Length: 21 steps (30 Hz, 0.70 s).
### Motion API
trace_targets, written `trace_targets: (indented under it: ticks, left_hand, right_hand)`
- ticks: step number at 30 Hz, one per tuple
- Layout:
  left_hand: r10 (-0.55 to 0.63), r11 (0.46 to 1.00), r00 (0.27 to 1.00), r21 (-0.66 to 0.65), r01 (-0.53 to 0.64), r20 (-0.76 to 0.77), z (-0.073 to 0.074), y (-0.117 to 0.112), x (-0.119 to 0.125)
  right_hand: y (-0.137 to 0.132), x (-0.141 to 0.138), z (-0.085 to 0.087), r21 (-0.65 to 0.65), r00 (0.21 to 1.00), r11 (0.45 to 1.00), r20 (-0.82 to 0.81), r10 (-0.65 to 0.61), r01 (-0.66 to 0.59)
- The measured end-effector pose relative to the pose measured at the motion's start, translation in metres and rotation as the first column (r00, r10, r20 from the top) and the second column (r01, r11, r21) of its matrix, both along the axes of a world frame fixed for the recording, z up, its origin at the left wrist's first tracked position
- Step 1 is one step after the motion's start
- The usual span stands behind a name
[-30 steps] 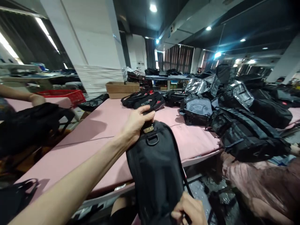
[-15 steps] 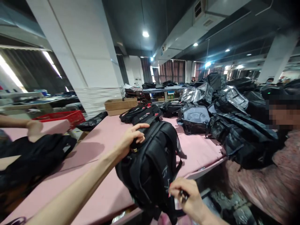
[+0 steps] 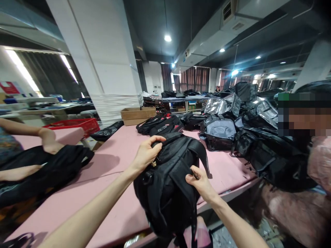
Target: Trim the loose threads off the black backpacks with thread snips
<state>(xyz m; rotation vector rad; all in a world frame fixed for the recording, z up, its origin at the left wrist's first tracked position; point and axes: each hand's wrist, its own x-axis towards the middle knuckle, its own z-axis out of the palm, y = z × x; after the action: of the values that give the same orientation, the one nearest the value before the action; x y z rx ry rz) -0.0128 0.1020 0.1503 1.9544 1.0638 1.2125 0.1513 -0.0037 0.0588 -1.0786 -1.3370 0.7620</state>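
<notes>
A black backpack stands at the near edge of the pink table, its shoulder straps facing me. My left hand grips its top by the handle, fingers curled over it. My right hand pinches a shoulder strap on the backpack's right side, a small dark item between thumb and fingers.
A heap of black and grey bags covers the table's right side, with more black bags and a cardboard box at the back. A person in pink sits at right. At left, another person's hand rests on a black bag.
My right hand has risen from the backpack's lower edge to its shoulder strap. The backpack has turned more upright, and my left hand has closed on its top.
</notes>
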Motion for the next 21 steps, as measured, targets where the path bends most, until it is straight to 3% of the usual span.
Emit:
trace_targets:
  ticks: [3, 5, 7, 9, 11, 14, 18, 21]
  left_hand:
    - [-0.057, 0.996, 0.992, 0.065, 0.064, -0.112, 0.002, 0.008, -0.011]
    - [-0.048, 0.965, 0.973, 0.24, 0.103, -0.225, 0.011, 0.005, -0.016]
    - [0.045, 0.865, 0.952, 0.489, 0.115, -0.303, 0.02, -0.003, -0.018]
    - [0.131, 0.741, 0.916, 0.652, 0.164, -0.38, 0.025, -0.013, -0.015]
    - [0.134, 0.677, 0.857, 0.678, 0.288, -0.498, 0.024, -0.018, -0.009]
    - [0.101, 0.661, 0.798, 0.639, 0.393, -0.595, 0.018, -0.02, 0.002]
    - [0.11, 0.665, 0.782, 0.63, 0.401, -0.614, 0.017, -0.024, 0.01]
    - [0.184, 0.684, 0.734, 0.621, 0.382, -0.654, 0.017, -0.033, 0.013]
  right_hand:
    - [0.002, 0.001, -0.009, -0.024, 0.999, 0.999, 0.037, -0.027, 0.028]
    - [0.004, 0.001, -0.01, -0.038, 0.997, 0.998, 0.064, -0.041, 0.044]
    - [0.005, 0.002, -0.007, -0.042, 0.996, 0.997, 0.073, -0.061, 0.064]
    - [0.004, 0.002, -0.004, -0.046, 0.994, 0.995, 0.074, -0.085, 0.089]
    - [0.003, 0.003, -0.002, -0.053, 0.99, 0.992, 0.087, -0.11, 0.115]
    - [0.001, 0.004, -0.001, -0.061, 0.981, 0.988, 0.143, -0.133, 0.142]
    - [-0.004, 0.009, 0.004, -0.055, 0.95, 0.984, 0.276, -0.146, 0.168]
    - [-0.009, 0.014, 0.013, 0.029, 0.88, 0.969, 0.412, -0.237, 0.247]
